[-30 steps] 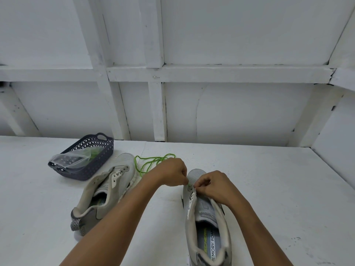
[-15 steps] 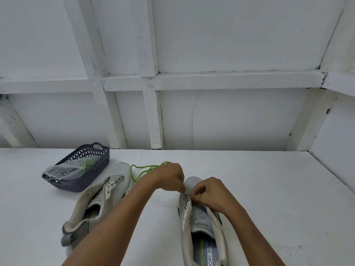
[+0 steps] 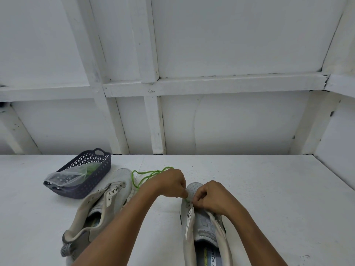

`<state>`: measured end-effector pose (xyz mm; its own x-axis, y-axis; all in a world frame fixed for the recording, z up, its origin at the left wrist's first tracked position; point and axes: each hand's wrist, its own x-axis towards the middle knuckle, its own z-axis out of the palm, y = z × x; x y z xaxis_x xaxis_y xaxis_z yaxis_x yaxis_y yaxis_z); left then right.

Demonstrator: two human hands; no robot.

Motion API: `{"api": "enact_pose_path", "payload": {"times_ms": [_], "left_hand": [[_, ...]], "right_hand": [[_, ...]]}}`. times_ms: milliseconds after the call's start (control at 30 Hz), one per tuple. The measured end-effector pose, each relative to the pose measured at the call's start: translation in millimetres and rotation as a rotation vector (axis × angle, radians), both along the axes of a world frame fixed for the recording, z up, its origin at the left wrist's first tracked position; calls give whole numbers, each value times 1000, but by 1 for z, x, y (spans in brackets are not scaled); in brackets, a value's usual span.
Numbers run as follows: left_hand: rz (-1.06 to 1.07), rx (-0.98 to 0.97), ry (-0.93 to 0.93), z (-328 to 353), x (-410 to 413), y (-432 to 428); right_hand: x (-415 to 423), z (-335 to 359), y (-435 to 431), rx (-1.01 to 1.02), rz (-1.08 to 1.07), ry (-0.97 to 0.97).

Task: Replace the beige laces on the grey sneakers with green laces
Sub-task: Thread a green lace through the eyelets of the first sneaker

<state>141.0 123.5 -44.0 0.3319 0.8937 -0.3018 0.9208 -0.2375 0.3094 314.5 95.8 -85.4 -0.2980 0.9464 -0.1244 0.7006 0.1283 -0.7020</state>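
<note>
Sneaker (image 3: 203, 223) on white table (image 3: 269, 189), left hand (image 3: 169, 184) pinching green lace (image 3: 149, 172) at toe eyelet, right hand (image 3: 211, 196) pinching eyelet flap (image 3: 189, 214)

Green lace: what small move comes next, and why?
Probably draw the green lace further through the front eyelet: the left hand pinches it beside the toe of the right-hand sneaker, the right hand holds the eyelet flap, and most of the lace lies loose on the table.
</note>
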Motion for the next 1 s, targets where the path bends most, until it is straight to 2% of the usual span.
{"api": "enact_pose_path", "payload": {"times_ms": [167,300,433,1000], "left_hand": [[-19,-12,37,2,2,-2],[-19,23,-43,-4,-1,-4],[-19,23,-44,-9,-8,-5],[-42,42,-49,-7,-7,-10]], "right_hand": [[-2,0,-3,-7,-16,-3],[-4,-2,-8,9,-56,-29],[-7,-7,-11,42,-95,-28],[-6,-24,-22,89,-228,198]]}}
